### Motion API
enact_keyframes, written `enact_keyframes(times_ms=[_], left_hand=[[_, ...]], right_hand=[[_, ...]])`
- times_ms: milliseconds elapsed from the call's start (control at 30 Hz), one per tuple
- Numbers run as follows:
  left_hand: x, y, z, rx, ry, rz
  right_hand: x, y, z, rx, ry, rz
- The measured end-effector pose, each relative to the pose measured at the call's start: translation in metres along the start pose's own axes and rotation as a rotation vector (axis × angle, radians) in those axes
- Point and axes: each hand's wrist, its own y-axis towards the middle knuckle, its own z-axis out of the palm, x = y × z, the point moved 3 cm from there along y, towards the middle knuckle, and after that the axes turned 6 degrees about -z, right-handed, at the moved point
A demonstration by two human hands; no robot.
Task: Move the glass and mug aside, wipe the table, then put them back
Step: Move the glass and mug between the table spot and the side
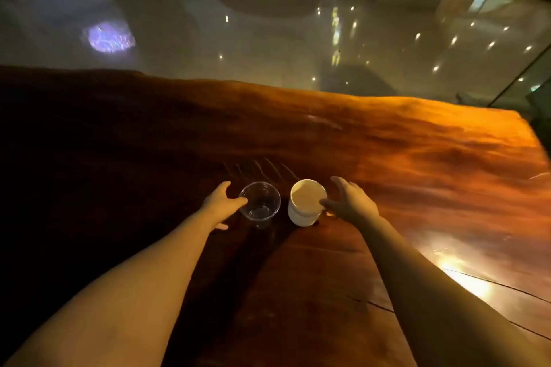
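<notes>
Two hands out, both spread, neither closed yet. Left hand [222, 202] just left of glass [260, 205], fingertip at rim. Right hand [348, 201] just right of mug [307, 202], thumb at rim. Both upright mid-counter [417, 158], side by side.

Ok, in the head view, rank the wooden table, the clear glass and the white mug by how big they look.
1. Wooden table, by far the largest, spanning the frame.
2 and 3. White mug and clear glass: they stand side by side at similar distance and look about alike, so I won't rank them.
</notes>
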Motion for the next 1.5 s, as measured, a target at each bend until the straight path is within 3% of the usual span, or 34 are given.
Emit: enact_keyframes(times_ms=[200, 500, 800, 1067, 1367, 1500], left_hand=[[0.0, 0.02, 0.018, 0.1, -0.348, -0.068], [0.003, 0.008, 0.028, 0.081, -0.388, -0.012], [0.032, -0.021, 0.02, 0.042, -0.427, -0.045], [0.082, -0.095, -0.02, -0.059, -0.521, -0.008], [0.2, -0.211, -0.086, -0.364, -0.714, -0.056], [0.263, -0.243, -0.121, -0.449, -0.824, -0.066]], right_hand=[[-0.015, 0.015, 0.027, 0.009, 0.282, 0.085], [-0.01, 0.006, 0.032, -0.094, 0.495, 0.086], [-0.003, -0.026, 0.037, -0.062, 0.632, 0.167], [0.039, -0.097, 0.033, 0.03, 0.839, 0.073], [0.154, -0.175, 0.07, 0.237, 0.826, -0.137], [0.204, -0.207, 0.104, 0.256, 0.761, -0.219]])
